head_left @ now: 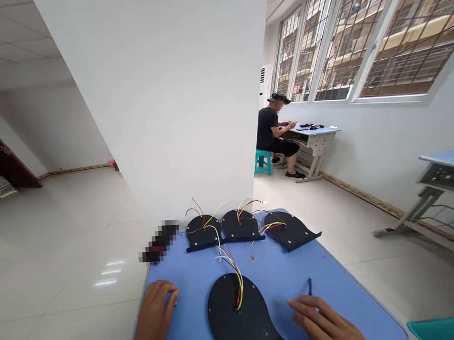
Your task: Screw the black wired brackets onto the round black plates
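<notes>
My left hand (pixel 157 311) rests at the left edge of the blue table (pixel 191 283), fingers curled, with a small shiny item at the thumb and fingertip that I cannot make out. Over the right side of the table is my right hand (pixel 321 318), its fingers loosely extended and somewhat apart. Just beyond them a small dark thin item (pixel 309 286) stands out against the tabletop. Between my hands lies a black rounded plate (pixel 235 324) with red, yellow, white and black wires coming from its middle.
Three similar plates (pixel 204 237) (pixel 241 230) (pixel 287 233) with wires line the far table edge. A blurred dark object (pixel 160 244) lies at the far left corner. A person (pixel 268 127) sits at another desk (pixel 320 130). A teal stool (pixel 444 329) is at lower right.
</notes>
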Demonstrator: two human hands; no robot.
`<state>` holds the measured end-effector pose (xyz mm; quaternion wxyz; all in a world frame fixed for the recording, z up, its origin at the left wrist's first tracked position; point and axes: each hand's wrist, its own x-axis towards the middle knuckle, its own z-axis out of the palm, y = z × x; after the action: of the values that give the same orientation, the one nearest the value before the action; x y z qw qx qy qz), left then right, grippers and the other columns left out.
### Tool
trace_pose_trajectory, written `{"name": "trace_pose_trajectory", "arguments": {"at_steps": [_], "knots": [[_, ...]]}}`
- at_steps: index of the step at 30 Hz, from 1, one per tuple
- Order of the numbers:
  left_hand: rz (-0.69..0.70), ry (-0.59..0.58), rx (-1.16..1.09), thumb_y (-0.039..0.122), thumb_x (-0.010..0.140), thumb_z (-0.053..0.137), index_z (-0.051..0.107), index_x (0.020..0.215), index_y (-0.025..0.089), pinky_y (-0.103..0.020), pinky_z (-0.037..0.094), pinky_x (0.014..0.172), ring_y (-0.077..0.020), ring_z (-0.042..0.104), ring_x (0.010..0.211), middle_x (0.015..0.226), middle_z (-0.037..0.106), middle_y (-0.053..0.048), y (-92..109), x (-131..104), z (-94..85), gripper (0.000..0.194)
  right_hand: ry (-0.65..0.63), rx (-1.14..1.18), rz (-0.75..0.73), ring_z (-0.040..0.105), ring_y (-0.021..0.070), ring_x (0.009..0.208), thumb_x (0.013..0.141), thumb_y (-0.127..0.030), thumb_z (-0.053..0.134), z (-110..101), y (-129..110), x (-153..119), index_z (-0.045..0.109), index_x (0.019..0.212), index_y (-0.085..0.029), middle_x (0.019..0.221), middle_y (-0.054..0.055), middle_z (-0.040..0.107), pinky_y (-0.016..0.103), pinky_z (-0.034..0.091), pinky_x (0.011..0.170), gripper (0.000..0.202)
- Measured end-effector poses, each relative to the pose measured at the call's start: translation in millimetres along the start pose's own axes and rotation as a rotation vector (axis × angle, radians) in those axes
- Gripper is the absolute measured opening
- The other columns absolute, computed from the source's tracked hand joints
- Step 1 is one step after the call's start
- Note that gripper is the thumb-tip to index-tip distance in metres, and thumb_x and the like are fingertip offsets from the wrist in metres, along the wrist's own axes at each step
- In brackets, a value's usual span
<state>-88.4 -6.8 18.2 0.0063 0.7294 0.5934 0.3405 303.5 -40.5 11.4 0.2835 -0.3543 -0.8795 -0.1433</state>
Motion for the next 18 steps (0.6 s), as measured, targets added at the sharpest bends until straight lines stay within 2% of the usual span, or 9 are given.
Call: {"name": "trace_pose_trajectory", "arguments": {"at_steps": [3, 6, 9, 13, 18], "knots": [[-0.164, 0.019, -0.052, 0.057, 0.088, 0.046, 0.066, 0.077, 0.025, -0.037, 0.056, 0.073, -0.0225, 0.066, 0.079, 0.08, 0.069, -0.002, -21, -15, -0.2, 0.04, 0.049, 0.043, 0.002, 0.066, 0.0209, 0.099, 0.103, -0.025, 0.032, 10, 1, 3, 0.062, 0.093, -0.019, 0.104, 0.01, 0.072, 0.027, 0.059, 0.074, 0.033], [-0.257, 0.008, -0.085, 0.062, 0.084, 0.048, 0.069, 0.076, 0.025, -0.038, 0.058, 0.075, -0.0229, 0.068, 0.08, 0.081, 0.071, -0.002, -26, -20, 2.6, 0.043, 0.041, 0.082, 0.034, 0.063, 0.0208, 0.104, 0.102, -0.018, 0.032, 20, 2, 9, 0.061, 0.09, -0.019, 0.105, 0.01, 0.07, 0.029, 0.059, 0.079, 0.031], [-0.251, 0.027, -0.071, 0.065, 0.082, 0.049, 0.072, 0.076, 0.025, -0.041, 0.058, 0.079, -0.0245, 0.068, 0.083, 0.082, 0.071, -0.004, -29, -22, 6.6, 0.047, -0.027, 0.142, 0.058, 0.06, 0.0213, 0.107, 0.097, -0.008, 0.034, 23, 4, 17, 0.059, 0.089, -0.019, 0.105, 0.011, 0.067, 0.032, 0.058, 0.084, 0.028], [-0.205, 0.053, -0.041, 0.064, 0.085, 0.046, 0.073, 0.079, 0.024, -0.042, 0.058, 0.079, -0.0251, 0.067, 0.083, 0.082, 0.071, -0.005, -33, -24, 11.9, 0.048, -0.148, 0.228, 0.092, 0.061, 0.0215, 0.098, 0.084, 0.004, 0.033, 20, 5, 28, 0.057, 0.091, -0.019, 0.096, 0.01, 0.063, 0.036, 0.057, 0.08, 0.034], [-0.204, 0.068, -0.034, 0.061, 0.085, 0.046, 0.074, 0.08, 0.023, -0.043, 0.057, 0.08, -0.0257, 0.067, 0.083, 0.083, 0.071, -0.006, -37, -27, 15.4, 0.047, -0.216, 0.265, 0.116, 0.059, 0.0224, 0.098, 0.074, 0.008, 0.035, 24, 9, 36, 0.056, 0.094, -0.02, 0.097, 0.009, 0.062, 0.039, 0.054, 0.08, 0.04]]}}
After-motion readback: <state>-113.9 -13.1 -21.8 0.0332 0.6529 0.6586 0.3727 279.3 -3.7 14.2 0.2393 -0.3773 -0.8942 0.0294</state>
